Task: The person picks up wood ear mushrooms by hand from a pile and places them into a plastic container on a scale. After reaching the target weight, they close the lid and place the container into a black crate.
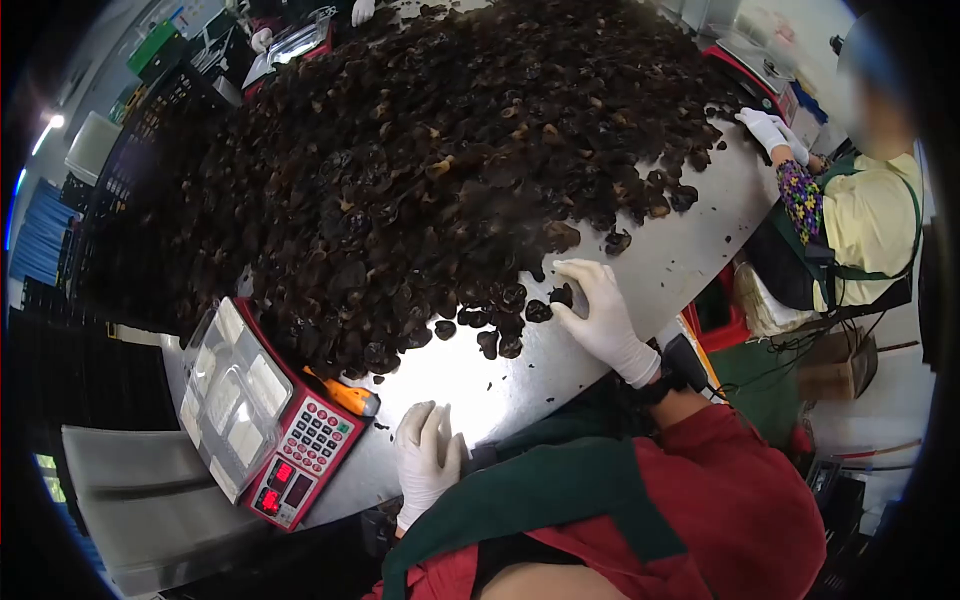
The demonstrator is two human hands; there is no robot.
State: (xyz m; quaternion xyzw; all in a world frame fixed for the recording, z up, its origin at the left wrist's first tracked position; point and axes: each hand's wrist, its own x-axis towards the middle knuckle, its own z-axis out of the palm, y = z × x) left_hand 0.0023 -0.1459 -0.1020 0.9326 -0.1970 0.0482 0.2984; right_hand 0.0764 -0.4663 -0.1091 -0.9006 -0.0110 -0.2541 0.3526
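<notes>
A large heap of dark wood ear mushrooms (430, 180) covers most of the metal table (690, 240). At the heap's near edge, my white-gloved right hand (605, 320) has its thumb and forefinger apart around a small wood ear piece (562, 295); I see no firm grip on it. My left hand (428, 455), also gloved, is by the table's near edge with loosely bent fingers and nothing visible in them. To its left are an orange-handled tool (350, 397) and a red digital scale (310, 440) with a lit display and a clear-covered pan.
A co-worker (865, 210) with gloved hands (770, 132) stands at the table's right side, beside another red scale (745, 75). A third scale (290, 50) and another gloved hand (362, 12) are at the far side. Grey plastic bins (150, 500) stand at the lower left.
</notes>
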